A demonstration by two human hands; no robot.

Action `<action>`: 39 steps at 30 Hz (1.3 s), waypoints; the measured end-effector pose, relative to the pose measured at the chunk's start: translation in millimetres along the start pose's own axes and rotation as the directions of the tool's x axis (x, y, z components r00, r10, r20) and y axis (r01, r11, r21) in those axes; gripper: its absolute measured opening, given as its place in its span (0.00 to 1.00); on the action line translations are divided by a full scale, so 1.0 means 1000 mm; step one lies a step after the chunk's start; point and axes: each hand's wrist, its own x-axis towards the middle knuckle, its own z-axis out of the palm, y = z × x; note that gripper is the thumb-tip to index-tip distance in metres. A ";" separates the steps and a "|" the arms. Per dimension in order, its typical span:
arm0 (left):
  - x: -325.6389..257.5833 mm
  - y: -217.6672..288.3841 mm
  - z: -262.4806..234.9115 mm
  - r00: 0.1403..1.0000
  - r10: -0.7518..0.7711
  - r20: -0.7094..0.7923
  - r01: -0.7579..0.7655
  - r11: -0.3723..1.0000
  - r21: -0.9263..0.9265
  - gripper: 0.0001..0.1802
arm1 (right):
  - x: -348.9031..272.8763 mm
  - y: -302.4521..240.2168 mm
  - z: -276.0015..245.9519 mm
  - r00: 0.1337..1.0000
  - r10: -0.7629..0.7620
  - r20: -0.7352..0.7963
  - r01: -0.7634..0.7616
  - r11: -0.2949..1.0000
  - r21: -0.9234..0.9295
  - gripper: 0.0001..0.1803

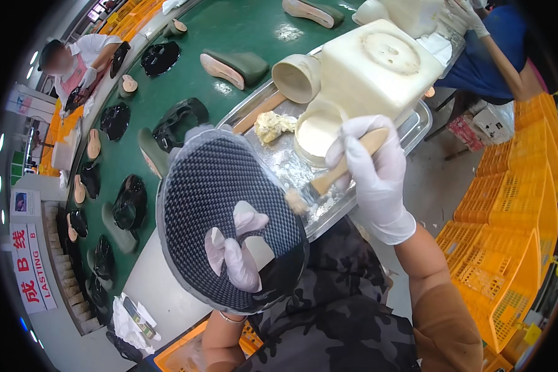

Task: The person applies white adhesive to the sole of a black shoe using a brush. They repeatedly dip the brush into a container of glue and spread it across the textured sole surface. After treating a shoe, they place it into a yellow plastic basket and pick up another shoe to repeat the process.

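Observation:
A black shoe upper (pixel 195 164) with a woven-textured lining is held up in front of me. My left hand (pixel 242 270), in a white glove, grips it, with gloved fingers showing through its opening. My right hand (pixel 381 180), also gloved, is closed round the wooden handle of a flat brush (pixel 323 184). The bristles point left, close to the upper's right edge; whether they touch it I cannot tell. Behind the brush, a round cup (pixel 318 136) of white paste joins a cream plastic container (pixel 347 71) on a metal tray (pixel 276 164). A yellowish crusted lump (pixel 271 127) lies beside the cup.
A green conveyor (pixel 186 80) carries several black uppers and shoe lasts (pixel 232 68). Stacked yellow crates (pixel 493 266) stand to my right. One co-worker (pixel 84 65) is at the far left; another person's arm (pixel 502 62) reaches in at the upper right. White paper (pixel 130 325) lies lower left.

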 end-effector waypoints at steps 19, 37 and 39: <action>0.039 -0.005 -0.004 0.892 0.310 0.328 -0.450 0.670 0.590 0.32 | -0.016 -0.006 0.005 0.887 -0.420 0.194 0.443 0.891 -0.100 0.15; 0.056 0.014 -0.034 0.723 0.479 0.498 -0.691 0.493 0.528 0.26 | -0.046 -0.019 -0.003 0.951 -0.075 0.300 0.082 0.997 -0.012 0.15; 0.057 0.020 -0.039 0.671 0.469 0.574 -0.741 0.438 0.509 0.25 | -0.049 -0.027 -0.003 0.952 -0.039 0.304 -0.003 0.990 0.138 0.16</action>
